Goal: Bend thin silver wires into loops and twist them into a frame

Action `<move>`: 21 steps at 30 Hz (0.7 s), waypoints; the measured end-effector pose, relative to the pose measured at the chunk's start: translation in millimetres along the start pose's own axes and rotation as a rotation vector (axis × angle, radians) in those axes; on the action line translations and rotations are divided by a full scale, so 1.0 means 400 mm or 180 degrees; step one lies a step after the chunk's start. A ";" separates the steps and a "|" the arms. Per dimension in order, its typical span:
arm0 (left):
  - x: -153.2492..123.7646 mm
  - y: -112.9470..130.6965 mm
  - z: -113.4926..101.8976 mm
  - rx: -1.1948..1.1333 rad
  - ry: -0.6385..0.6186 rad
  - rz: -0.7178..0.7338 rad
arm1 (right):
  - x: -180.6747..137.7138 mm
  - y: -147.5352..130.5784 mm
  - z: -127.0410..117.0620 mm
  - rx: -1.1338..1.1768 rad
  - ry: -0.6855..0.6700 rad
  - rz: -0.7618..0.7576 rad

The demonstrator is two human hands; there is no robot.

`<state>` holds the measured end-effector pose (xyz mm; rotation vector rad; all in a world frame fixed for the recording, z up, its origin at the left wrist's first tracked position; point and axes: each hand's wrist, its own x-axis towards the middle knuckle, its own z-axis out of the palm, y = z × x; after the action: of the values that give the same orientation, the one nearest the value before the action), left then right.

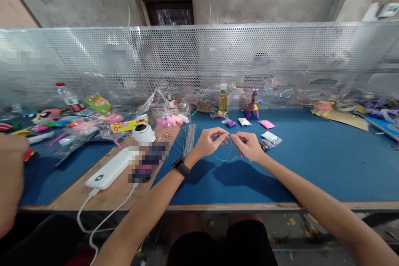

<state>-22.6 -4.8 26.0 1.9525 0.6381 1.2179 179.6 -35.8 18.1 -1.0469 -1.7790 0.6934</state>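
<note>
My left hand point(213, 143) and my right hand point(248, 145) meet above the blue mat point(311, 166), fingertips almost touching. Both are closed in a pinch on a thin, pale wire point(226, 160), which hangs below them in a loose loop. The wire's ends are too fine to make out. Just left of my left hand lies a bundle of straight grey wires point(190, 139). Beyond my right hand are small packets: a white one point(245, 121), a pink one point(267, 124), a purple one point(231, 123) and a clear bag with white stuff point(272, 138).
A bottle of yellow liquid point(223, 100) and a brown and purple animal figure point(251, 107) stand at the back. On the left are a white power bank point(112, 168), a phone point(149, 162) and a white tape roll point(144, 134). Another person's arm point(11, 178) shows at far left.
</note>
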 end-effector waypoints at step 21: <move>-0.001 0.002 -0.006 0.0253 -0.0048 0.0048 | 0.011 -0.026 -0.011 0.0511 -0.0349 0.0440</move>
<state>-24.9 -4.8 27.1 2.0335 0.6745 1.2022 179.0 -37.0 30.0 -1.0463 -1.7227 0.9792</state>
